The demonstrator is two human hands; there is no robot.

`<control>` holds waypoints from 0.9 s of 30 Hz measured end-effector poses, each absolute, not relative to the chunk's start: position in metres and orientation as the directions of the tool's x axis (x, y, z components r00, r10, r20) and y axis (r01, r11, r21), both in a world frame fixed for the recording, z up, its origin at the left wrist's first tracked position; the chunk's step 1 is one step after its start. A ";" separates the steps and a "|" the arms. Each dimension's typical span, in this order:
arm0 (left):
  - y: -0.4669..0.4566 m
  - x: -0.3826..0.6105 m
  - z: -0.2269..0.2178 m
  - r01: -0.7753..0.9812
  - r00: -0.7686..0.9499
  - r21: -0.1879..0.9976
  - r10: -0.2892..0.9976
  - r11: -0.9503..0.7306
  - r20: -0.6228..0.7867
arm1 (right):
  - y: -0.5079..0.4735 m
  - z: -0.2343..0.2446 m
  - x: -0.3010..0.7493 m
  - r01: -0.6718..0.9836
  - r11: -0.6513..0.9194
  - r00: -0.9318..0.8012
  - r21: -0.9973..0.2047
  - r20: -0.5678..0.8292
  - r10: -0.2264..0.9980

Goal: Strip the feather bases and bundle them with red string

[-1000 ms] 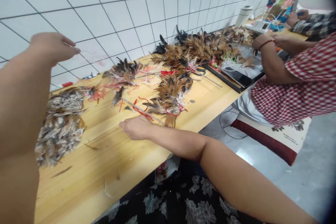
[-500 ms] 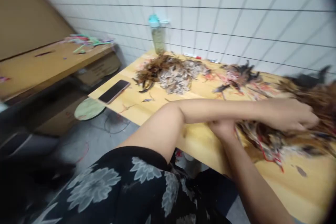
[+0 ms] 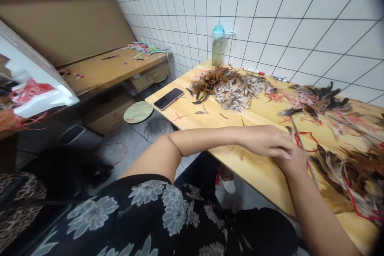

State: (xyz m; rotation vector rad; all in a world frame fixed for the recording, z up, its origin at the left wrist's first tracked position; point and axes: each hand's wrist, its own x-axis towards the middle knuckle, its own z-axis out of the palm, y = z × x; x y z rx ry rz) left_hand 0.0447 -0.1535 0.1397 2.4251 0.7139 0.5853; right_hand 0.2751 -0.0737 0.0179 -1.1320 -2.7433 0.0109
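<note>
Along the near edge of the pale wooden table, a left hand loosely curled over a right hand, palm hidden, grip impossible to tell. Right hand half-closed beside a thin tan rod, any hold on it unclear. Around the rod, a loop of red string; at the table's right end, long brown-and-black feathers in loose heaps.

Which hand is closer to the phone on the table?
Left. The left hand is across the table to the right of the phone, and the right hand is just past the left hand, farther from the phone.
</note>
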 end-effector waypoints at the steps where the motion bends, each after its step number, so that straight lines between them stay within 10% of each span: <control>1: -0.159 0.030 0.131 0.391 0.730 0.614 0.637 -0.685 0.247 | -0.077 0.020 0.273 0.745 0.664 -0.655 -0.068 0.116 0.746; 14: -0.150 -0.029 0.064 0.649 0.538 0.541 0.825 -0.535 0.170 | -0.113 0.059 0.238 0.900 0.435 -0.429 0.039 -0.103 0.897; 22: -0.095 -0.037 0.081 0.742 0.481 0.396 0.841 -0.541 0.248 | -0.116 0.070 0.235 0.908 0.419 -0.415 -0.020 -0.178 0.892; 27: -0.056 -0.098 0.127 0.907 0.120 0.332 0.914 -0.259 0.387 | -0.117 0.072 0.235 0.909 0.416 -0.410 -0.020 -0.222 0.885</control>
